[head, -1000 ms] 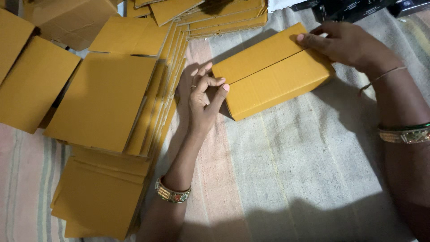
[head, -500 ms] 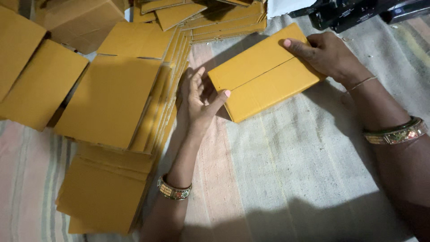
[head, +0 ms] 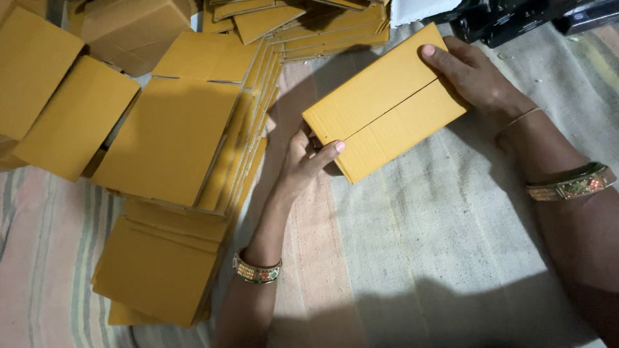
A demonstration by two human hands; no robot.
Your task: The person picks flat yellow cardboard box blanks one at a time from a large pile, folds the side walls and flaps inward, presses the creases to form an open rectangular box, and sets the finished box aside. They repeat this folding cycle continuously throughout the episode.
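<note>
Box (head: 385, 103) between our hands: left hand (head: 303, 161) holds near corner, right hand (head: 474, 77) holds far end. We press flaps flat, keep middle seam straight, box steady on cloth (head: 419, 245).

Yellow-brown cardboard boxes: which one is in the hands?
The closed yellow-brown cardboard box with a centre flap seam, lying apart on the striped cloth. Left hand and right hand grip opposite ends; the rest lie stacked.

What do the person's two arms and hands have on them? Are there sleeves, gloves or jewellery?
Both forearms are bare: no sleeves or gloves show. The left hand has a gold bangle with coloured stones at the wrist. The right hand has a thin thread-like band at the wrist and a wider gold bangle with coloured stones further up.
</note>
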